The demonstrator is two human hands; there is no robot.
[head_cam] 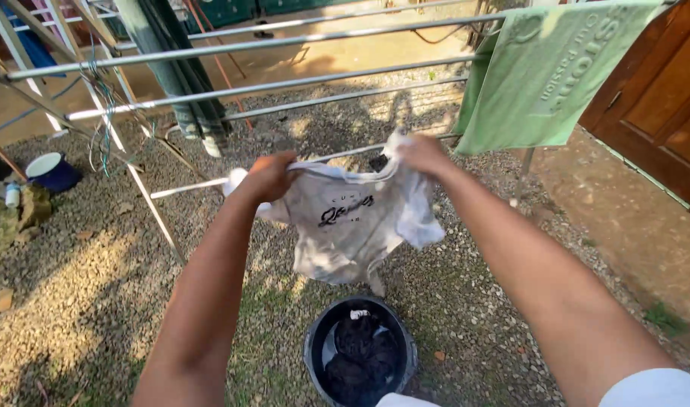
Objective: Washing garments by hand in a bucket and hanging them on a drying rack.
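Left hand: left hand (270, 175), centre of frame, fingers closed tight on one top corner of the white T-shirt (350, 226).
Right hand: right hand (423, 154), slightly higher and to the right, fingers closed on the other top corner.
Shirt position: hanging between the two hands, centre of frame, directly above the black bucket (360, 360); dark print facing the camera, lower part crumpled and twisted, looking damp.
Nearest rail: lowest bar of the metal drying rack (232, 47), just behind the shirt, running from centre left toward the right hand.
Doing it well: best to keep both grips at the shoulder edge, hands pulled well apart so the cloth opens flat; a crumpled hem probably needs a shake before going anywhere near a rail; keeping the cloth off the gravel (88, 256) seems wise.
Bucket contents: round black bucket at bottom centre, holding a heap of dark wet-looking cloth with a small white scrap on top; exact pieces not tellable.
Other container: dark blue bowl (51, 172) with pale inside at far left, apparently empty.
On the rack: green towel (545, 75) draped at upper right; dark green garment (180, 75) hung at upper left.
Edge of scene: brown wooden door (662, 98) at far right.
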